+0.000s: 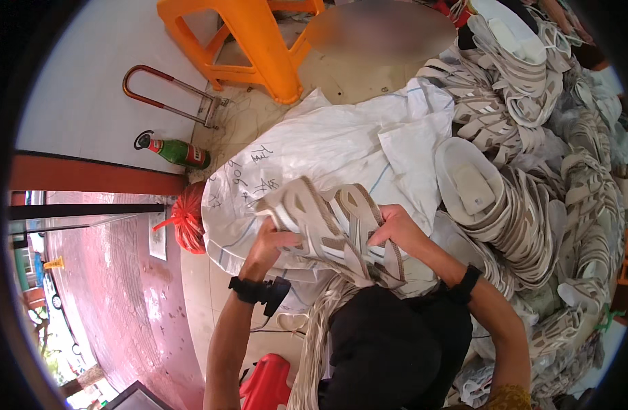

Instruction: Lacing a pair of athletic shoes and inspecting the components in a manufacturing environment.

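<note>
In front of me, beige and white shoe uppers (317, 229) with brown mesh trim are held up over a large white woven sack (334, 140). My left hand (267, 244) grips their left edge, thumb on top and fingers underneath. On the other side, my right hand (401, 231) pinches the right edge between thumb and fingers. How many uppers are layered together I cannot tell. A bundle of pale laces or strips (321, 328) hangs down by my lap, below the uppers. Black straps circle both my wrists.
Stacked shoe uppers (512, 219) pile up along the right side. An orange plastic stool (256, 48) stands at the far left, near a metal U-shaped handle (167, 92). A green bottle (180, 153) and a red plastic bag (189, 219) lie left of the sack; a red object (267, 383) is below.
</note>
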A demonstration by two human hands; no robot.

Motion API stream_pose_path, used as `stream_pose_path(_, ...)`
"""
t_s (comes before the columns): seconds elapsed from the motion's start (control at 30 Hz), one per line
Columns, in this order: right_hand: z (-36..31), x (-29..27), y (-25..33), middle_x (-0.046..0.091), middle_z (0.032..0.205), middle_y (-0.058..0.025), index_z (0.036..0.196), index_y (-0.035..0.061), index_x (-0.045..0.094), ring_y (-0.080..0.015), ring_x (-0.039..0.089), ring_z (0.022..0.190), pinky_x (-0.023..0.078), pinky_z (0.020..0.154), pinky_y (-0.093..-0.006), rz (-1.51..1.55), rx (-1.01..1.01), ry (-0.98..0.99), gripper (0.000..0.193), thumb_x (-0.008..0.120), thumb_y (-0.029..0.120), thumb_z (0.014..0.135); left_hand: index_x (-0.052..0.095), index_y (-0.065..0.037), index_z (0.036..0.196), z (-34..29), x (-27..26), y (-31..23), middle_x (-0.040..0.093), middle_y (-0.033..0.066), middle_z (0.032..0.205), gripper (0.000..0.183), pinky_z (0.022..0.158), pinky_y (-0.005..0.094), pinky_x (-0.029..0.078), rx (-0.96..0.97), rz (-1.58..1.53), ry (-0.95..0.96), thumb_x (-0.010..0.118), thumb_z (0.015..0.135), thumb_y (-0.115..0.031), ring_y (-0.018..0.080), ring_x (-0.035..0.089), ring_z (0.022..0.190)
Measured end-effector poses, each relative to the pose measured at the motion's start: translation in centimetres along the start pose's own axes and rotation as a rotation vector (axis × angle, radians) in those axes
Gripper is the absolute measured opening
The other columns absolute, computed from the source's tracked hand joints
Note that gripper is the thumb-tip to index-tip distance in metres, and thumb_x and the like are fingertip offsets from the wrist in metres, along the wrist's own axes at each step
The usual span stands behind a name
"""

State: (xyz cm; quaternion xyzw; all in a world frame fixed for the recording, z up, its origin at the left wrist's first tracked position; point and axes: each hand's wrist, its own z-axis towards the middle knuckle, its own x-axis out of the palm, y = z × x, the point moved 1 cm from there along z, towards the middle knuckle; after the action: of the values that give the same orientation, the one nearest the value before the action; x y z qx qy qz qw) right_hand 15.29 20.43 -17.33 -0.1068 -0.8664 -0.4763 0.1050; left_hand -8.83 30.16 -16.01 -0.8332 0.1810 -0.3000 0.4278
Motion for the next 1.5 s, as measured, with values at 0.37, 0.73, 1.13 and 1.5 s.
stream_pose_path(0.37, 1.1, 1.3, -0.9, 0.061, 0.064, -0.0024, 0.072, -0.0033, 0.065, -0.008, 0.053, 0.057, 0.042, 0.053, -0.0219, -0.174, 0.037, 0.131, 0.021, 0.06, -0.009, 0.052, 0.037, 0.002, 0.124, -0.5, 3.3, 5.2, 0.048, 0.0104, 0.118, 0.059, 0.092, 0.0326, 0.037, -0.238, -0.152, -0.127, 0.042, 0.088, -0.044, 0.0184, 0.046, 0.108)
stream_pose_path(0.73, 1.2, 3.8, 0.2, 0.061, 0.089, -0.0071, 0.105, -0.0003, 0.057, -0.0106, 0.055, 0.077, 0.043, 0.07, -0.0226, -0.226, -0.184, 0.197, 0.047, 0.063, -0.006, 0.058, 0.058, -0.001, 0.098, -2.7, -1.8, 1.0, 0.059, 0.0059, 0.086, 0.033, 0.063, 0.0276, 0.046, 0.173, 0.38, -0.042, 0.047, 0.085, -0.03, 0.0133, 0.056, 0.074)
stream_pose_path(1.13, -9.7, -8.7, -9.2, 0.062, 0.082, -0.0058, 0.107, 0.0018, 0.056, -0.011, 0.057, 0.075, 0.045, 0.067, -0.024, -0.285, 0.235, -0.103, 0.043, 0.064, 0.001, 0.064, 0.047, 0.002, 0.112, -5.1, -16.7, 5.6, 0.053, 0.0153, 0.107, 0.032, 0.086, 0.0349, 0.041, 0.246, 0.422, -0.26, 0.049, 0.08, 0.001, 0.0262, 0.052, 0.098)
stream_pose_path(1.5, -14.5, -14.2, -8.7, 0.062, 0.083, -0.0083, 0.098, 0.0056, 0.06, -0.0206, 0.059, 0.075, 0.047, 0.067, -0.0309, -1.021, 0.037, -0.405, 0.042, 0.068, 0.01, 0.057, 0.045, -0.009, 0.113, -8.2, -14.2, 0.9, 0.05, 0.0037, 0.103, 0.047, 0.056, 0.0263, 0.048, -0.24, 0.634, -0.627, 0.05, 0.083, -0.045, 0.0165, 0.054, 0.086)
